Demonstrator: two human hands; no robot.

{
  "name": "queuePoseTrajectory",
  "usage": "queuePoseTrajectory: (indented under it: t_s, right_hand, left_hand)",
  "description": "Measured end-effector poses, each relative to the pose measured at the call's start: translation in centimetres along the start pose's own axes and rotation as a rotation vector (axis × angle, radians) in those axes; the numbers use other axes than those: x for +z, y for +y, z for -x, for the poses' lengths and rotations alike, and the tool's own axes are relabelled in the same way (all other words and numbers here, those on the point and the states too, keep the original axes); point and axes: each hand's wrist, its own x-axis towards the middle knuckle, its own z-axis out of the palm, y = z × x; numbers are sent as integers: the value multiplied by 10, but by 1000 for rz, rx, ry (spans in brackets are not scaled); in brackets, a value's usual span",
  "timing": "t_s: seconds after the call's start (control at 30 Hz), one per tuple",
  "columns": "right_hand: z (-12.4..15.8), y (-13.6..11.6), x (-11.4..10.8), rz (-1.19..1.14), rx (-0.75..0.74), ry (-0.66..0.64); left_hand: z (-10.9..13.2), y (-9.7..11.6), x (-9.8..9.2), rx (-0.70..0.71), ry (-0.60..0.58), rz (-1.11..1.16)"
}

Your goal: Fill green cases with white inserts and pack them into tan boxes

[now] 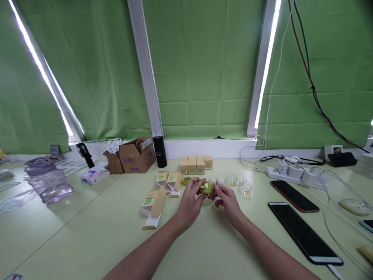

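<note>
Head view: apparently handling a green item [206, 188], pinched by left hand [189, 200], with right hand [229, 203] grip unclear, next needing steady support.

Getting hard white daylight here, pouring through a narrow gap [268, 58] on the right and another slit [29, 44] at far left, both burnt out to pure glare! Filtering gently through the green blinds [204, 70], then darkening toward the top right corner. Spreading evenly across the table [87, 241], with just soft, faint shading around the left hand [189, 198] and right hand [229, 202]. Leaning the window posts [145, 58] outward, skewing the jug [49, 184] near the edge. Too small and soft for reading labels on the boxes [192, 165].
</note>
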Motion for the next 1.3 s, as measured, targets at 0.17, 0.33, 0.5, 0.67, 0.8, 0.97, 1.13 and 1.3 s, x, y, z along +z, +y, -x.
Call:
queuePoseTrajectory:
  t_s: [0.17, 0.33, 0.5, 0.67, 0.8, 0.97, 1.13, 1.3]
  right_hand:
    - [-8, -3, -16, 462, -215, 170]
    - [-21, -17, -57, 1249, -447, 447]
    - [-27, -22, -92, 1739, -362, 495]
    - [-26, -21, -95, 1843, -237, 375]
    - [-21, -20, -77, 1788, -342, 258]
    - [-8, -12, -36, 1609, -620, 85]
    - [4, -10, -15, 1455, -632, -51]
    - [0, -14, -24, 1236, -327, -75]
  left_hand:
    - [-8, 0, 2, -209, 88, 184]
    - [-15, -6, 2, -339, 165, 376]
    - [-18, -6, 0, -418, 200, 452]
    - [-18, -3, -2, -436, 219, 468]
    - [-18, -3, -2, -433, 238, 467]
    - [-18, -4, -1, -423, 266, 470]
    - [-18, -3, -1, -413, 271, 477]
    - [-18, -4, -2, -427, 276, 461]
